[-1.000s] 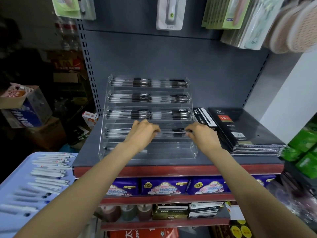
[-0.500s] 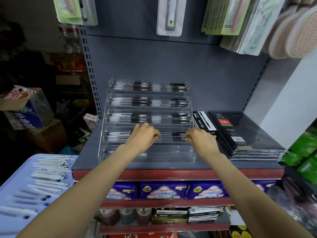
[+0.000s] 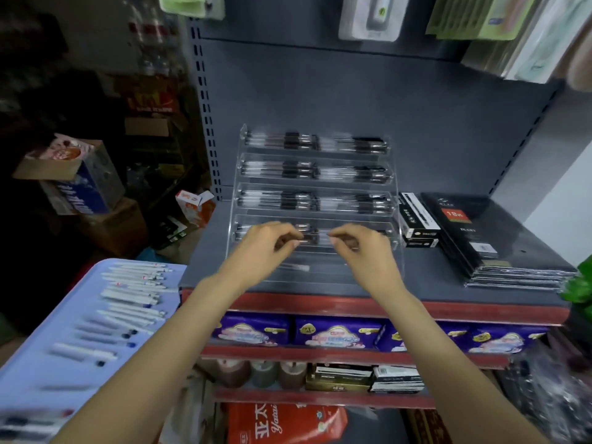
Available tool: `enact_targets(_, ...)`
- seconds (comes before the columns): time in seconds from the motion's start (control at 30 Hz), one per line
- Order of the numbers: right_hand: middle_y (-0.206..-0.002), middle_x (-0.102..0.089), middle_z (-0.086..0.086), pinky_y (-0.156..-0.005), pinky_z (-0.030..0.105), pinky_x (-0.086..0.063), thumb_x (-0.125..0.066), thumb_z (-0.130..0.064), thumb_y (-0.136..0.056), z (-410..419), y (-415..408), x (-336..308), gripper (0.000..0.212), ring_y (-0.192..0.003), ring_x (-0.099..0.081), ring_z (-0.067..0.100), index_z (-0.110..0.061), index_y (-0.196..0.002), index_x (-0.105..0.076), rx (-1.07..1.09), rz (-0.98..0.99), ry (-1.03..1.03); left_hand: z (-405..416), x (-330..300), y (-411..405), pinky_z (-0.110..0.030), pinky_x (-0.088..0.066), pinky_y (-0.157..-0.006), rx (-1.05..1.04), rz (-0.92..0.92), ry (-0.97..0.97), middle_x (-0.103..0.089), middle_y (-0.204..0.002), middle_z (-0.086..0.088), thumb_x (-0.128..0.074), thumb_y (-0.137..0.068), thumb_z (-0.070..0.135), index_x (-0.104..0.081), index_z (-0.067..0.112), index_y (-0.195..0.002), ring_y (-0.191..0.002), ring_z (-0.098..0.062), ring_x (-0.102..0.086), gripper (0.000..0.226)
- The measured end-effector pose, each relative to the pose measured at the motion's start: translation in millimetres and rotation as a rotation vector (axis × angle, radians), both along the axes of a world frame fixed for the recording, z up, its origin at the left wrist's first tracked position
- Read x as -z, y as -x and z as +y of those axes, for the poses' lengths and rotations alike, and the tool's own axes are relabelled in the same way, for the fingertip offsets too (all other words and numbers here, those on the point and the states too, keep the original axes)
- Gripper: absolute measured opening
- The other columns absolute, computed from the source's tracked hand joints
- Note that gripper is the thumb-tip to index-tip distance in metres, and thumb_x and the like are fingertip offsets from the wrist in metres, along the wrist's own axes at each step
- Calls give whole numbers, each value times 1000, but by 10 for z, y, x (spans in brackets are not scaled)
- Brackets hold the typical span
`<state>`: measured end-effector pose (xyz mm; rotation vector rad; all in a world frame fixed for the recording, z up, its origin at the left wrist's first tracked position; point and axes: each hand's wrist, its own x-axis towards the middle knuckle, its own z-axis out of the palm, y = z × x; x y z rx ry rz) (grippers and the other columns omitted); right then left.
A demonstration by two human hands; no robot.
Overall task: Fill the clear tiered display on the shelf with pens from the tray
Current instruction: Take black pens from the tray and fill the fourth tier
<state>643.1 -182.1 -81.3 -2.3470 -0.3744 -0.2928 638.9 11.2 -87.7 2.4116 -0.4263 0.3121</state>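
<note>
Both hands have drawn together and back from the fourth tier of the clear tiered display (image 3: 315,200); left hand (image 3: 266,248) and right hand (image 3: 362,248) curl, apparently empty, so those pens (image 3: 307,237) look placed.

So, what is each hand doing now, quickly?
Left hand: fingers curled; cannot tell if it holds a pen.
Right hand: the same, cannot tell.
</note>
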Motion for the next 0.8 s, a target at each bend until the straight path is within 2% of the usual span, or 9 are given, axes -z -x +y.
enact_targets(0.07,-93,-68,-4,-68,-2,-40,-60,-16,-90,361,127,59,15,-80,-60,6,-14,-101,-70,-59,42,-40,335,49,224,-2,-38,-67,-44,21,33,-66,-95,5,-57,-92,18,-68,16,-104,-80,-6,-58,17)
enact_targets(0.13,-91,-67,-6,-67,-2,-38,-60,-16,-90,774,254,168,14,-78,-58,5,-14,-100,-70,-120,93,-59,735,142,464,0,-36,-63,-116,46,52,-65,-89,7,-57,-92,19,-68,15,-103,-75,-5,-56,16)
enact_targets(0.3,-91,-72,1,-70,14,-43,-60,-15,-89,1960,652,601,16,-78,-59,6,-15,-101,-71,-262,244,-45,1925,608,1074,-12,-42,-57,-309,184,107,-67,-82,1,-58,-91,16,-67,16,-99,-62,-1,-58,12)
enact_targets(0.37,-93,-71,-2,-67,9,-41,-59,-15,-90,2430,853,787,17,-81,-61,5,-14,-102,-70,-311,298,-24,2426,822,1325,-21,-49,-64,-352,255,66,-70,-89,-3,-56,-92,15,-66,15,-103,-67,-3,-59,15)
enact_targets(0.47,-107,-70,6,-70,5,-39,-55,-11,-93,3054,1145,1115,20,-96,-65,17,-8,-107,-68,-345,414,11,3100,1119,1664,-31,-50,-78,-380,341,-7,-71,-99,-7,-56,-92,14,-67,11,-106,-85,-20,-64,18)
enact_targets(0.57,-120,-64,11,-97,24,-44,-50,-8,-95,3527,1364,1457,24,-108,-61,24,-5,-114,-64,-363,522,81,3598,1379,1873,-28,-48,-82,-400,395,-42,-71,-100,-10,-57,-89,6,-69,6,-102,-90,-26,-66,17)
enact_targets(0.6,-124,-61,12,-100,30,-42,-49,-8,-96,3630,1429,1557,25,-113,-58,24,-5,-116,-63,-363,535,119,3707,1454,1920,-28,-48,-85,-397,413,-55,-70,-102,-11,-56,-88,2,-69,5,-102,-91,-28,-65,19)
enact_targets(0.7,-127,-55,14,-102,34,-39,-51,-14,-96,3913,1623,1825,26,-117,-54,26,-9,-119,-60,-345,573,260,4010,1679,2057,-32,-44,-92,-347,507,-149,-66,-112,-13,-54,-89,1,-67,4,-108,-103,-29,-61,23)
enact_targets(0.8,-124,-53,13,-97,39,-45,-55,-17,-94,4046,1748,1955,25,-112,-55,27,-10,-117,-60,-344,597,381,4168,1849,2133,-31,-45,-90,-282,553,-188,-66,-110,-12,-59,-87,7,-68,10,-105,-105,-27,-60,20)
